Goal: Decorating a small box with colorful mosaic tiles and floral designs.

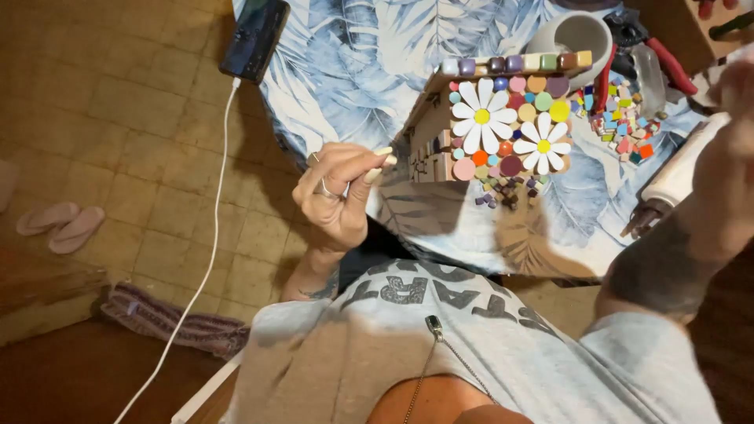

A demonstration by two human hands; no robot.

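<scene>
A wooden box (428, 137) stands on the table, its top covered in a mosaic of coloured round tiles and two white daisies (503, 126). My left hand (338, 188), with rings and long pale nails, is raised just left of the box with thumb and fingertips pinched together; whether a piece sits between them is hidden. My right hand (738, 102) is blurred at the right edge and seems to grip a white tube (679, 173) with a dark nozzle pointing down-left over the table.
The table has a blue leaf-print cloth (345, 86). On it are a phone (253, 35) with a white cable (212, 235), a white mug (577, 39), red-handled pliers (667, 63) and a heap of small coloured tiles (624, 129). Pink flip-flops (61, 224) lie on the tiled floor.
</scene>
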